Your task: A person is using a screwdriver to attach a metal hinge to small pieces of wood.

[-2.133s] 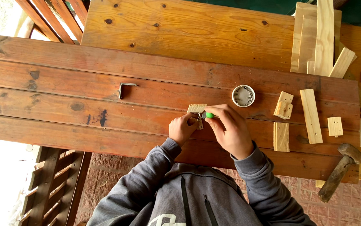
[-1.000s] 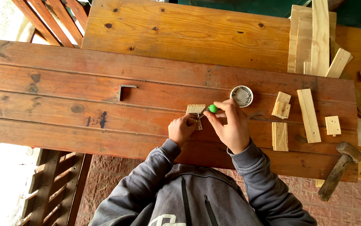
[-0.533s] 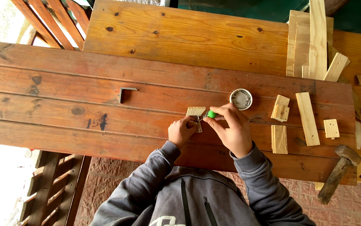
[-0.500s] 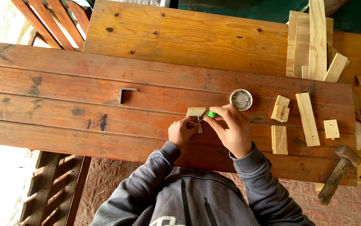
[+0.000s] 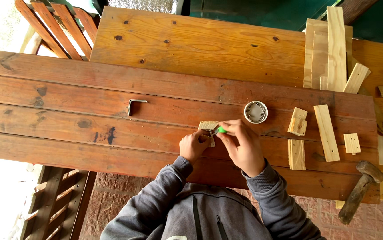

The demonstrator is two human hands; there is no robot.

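Hands meet over small wood block at bench's near edge: left hand pinches block plus metal fitting, right hand closed round green-handled tool; best keep tool upright, block pinned flat.

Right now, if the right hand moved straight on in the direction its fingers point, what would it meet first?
The right hand points up and left, holding a green-tipped tool. First in that line is the small wooden block, which the left hand steadies. They look almost touching already, though depth is unclear.
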